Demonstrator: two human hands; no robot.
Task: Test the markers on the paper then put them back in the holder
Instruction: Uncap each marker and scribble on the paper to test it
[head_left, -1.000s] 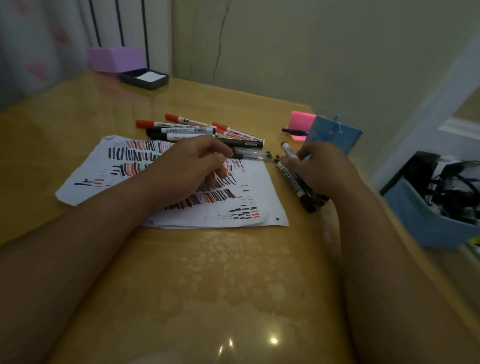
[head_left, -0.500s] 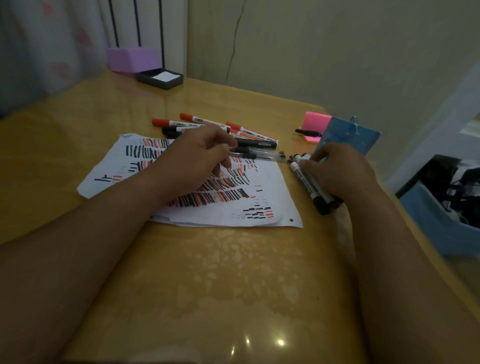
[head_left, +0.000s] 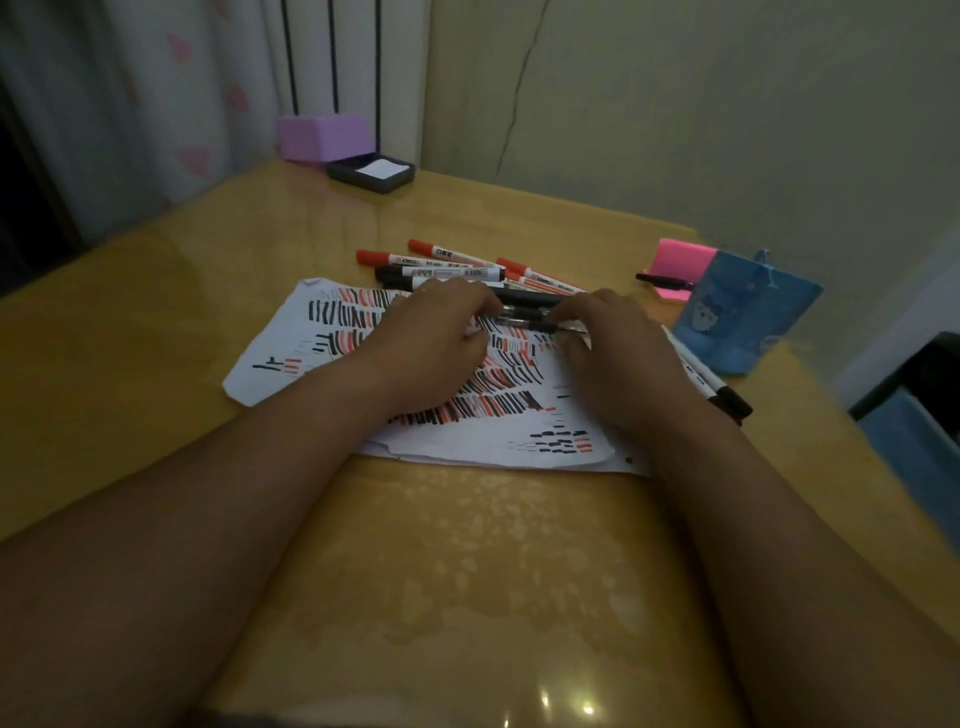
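- Left hand: fingers curled, pinching the left end of a slim dark pen; the hand sits over the paper
- Right hand: fingers curled, pinching the right end of the same pen; the wrist lies over the right part of the paper
- Slim dark pen: held roughly level between the two hands, over the far part of the paper; contact with the sheet cannot be told
- Paper: white, flat on the surface, covered with rows of short black and red strokes
- Loose markers: red-capped and black-capped, lying in a group on the surface just beyond the far edge of the paper, partly hidden by the hands
- Two black markers: side by side at the right edge of the paper, just beside the right wrist
- Holder: blue, on the surface right of the paper, near the two black markers; its contents are not visible
- Pink note pad: behind the holder
- Purple box and dark tray: just beside each other at the far left corner
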